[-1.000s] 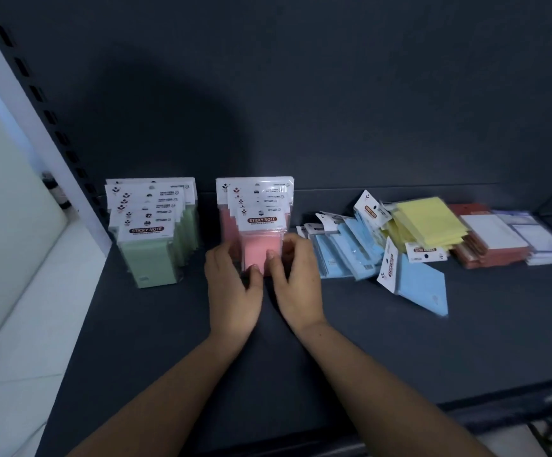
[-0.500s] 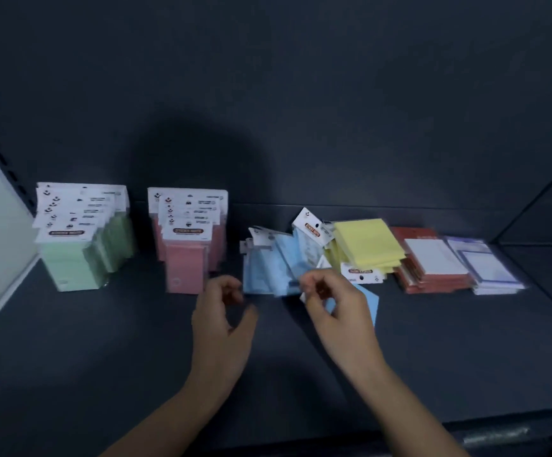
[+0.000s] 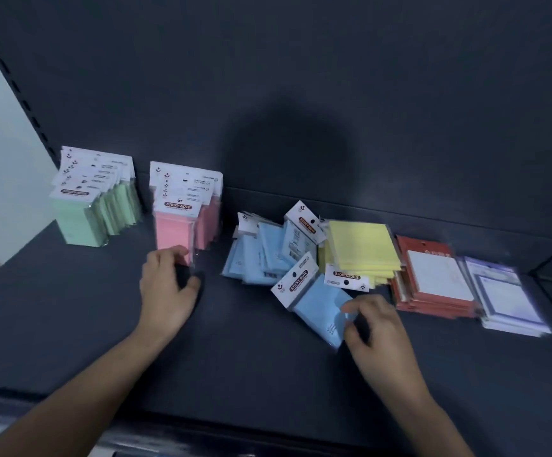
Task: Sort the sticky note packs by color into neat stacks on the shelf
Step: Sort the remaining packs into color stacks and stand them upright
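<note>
Along the back of the shelf [image 3: 268,357] a row runs left to right: the leftmost stack [image 3: 83,219] and the second stack [image 3: 182,225] - both upright - then a loose heap [image 3: 261,255], a flat pile [image 3: 360,249] touching it, a lower pile [image 3: 433,282] and the rightmost pile [image 3: 505,298]. A single pack [image 3: 314,301] lies before the heap.

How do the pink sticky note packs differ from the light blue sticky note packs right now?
The pink sticky note packs stand upright in one aligned row; the light blue sticky note packs lie tumbled at mixed angles. The left hand touches the front pink pack; the right hand pinches a stray blue pack. Both have white STICKY NOTE header cards.
</note>
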Demonstrator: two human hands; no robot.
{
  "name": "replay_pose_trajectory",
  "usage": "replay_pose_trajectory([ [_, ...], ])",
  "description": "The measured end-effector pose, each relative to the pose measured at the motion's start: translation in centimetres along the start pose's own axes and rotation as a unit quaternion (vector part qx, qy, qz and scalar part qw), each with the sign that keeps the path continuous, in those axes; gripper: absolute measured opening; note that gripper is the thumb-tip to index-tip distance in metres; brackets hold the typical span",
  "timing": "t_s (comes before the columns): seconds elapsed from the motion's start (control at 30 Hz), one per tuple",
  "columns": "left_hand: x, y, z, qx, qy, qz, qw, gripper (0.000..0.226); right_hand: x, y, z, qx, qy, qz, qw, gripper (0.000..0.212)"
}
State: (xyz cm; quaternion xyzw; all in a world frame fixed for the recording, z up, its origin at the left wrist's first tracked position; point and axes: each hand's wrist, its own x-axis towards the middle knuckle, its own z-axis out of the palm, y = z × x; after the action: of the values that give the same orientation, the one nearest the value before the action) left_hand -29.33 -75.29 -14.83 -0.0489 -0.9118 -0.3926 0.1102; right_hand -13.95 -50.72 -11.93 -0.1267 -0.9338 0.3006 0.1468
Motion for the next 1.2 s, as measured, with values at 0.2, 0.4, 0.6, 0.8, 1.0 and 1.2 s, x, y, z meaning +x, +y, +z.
replay_pose_trajectory([
  [0.2, 1.0, -0.1, -0.9, -0.013, -0.037, 0.017, 0.999, 0.050, -0.4, -0.2, 1.0, -0.020, -0.013, 0.044, 0.999, 0.020],
  [0.4, 1.5, -1.0, -1.6, -0.028, -0.016, 0.014, 0.999, 0.044, 0.1, -1.6, 1.9, -0.016, -0.015, 0.097, 0.995, 0.039],
  [0.6, -0.2, -0.3, -3.0, -0.118, -0.001, 0.016, 0.993, 0.025, -0.1, -2.9, 2.3, -0.091, -0.050, 0.111, 0.988, 0.078],
  [0.8, -5.8, 3.9, -2.7, -0.126, -0.365, 0.048, 0.921, 0.019, -0.6, -4.6, 3.1, -0.023, -0.029, 0.147, 0.988, 0.092],
  [1.0, -8.0, 6.4, -2.3, -0.361, -0.363, -0.132, 0.849, 0.014, -2.7, -9.0, 4.5, 0.167, -0.013, 0.104, 0.980, 0.047],
  [1.2, -5.8, 2.1, -4.6, -0.339, -0.219, -0.137, 0.905, 0.019, -2.6, -11.7, 8.3, 0.269, -0.097, 0.100, 0.953, 0.047],
])
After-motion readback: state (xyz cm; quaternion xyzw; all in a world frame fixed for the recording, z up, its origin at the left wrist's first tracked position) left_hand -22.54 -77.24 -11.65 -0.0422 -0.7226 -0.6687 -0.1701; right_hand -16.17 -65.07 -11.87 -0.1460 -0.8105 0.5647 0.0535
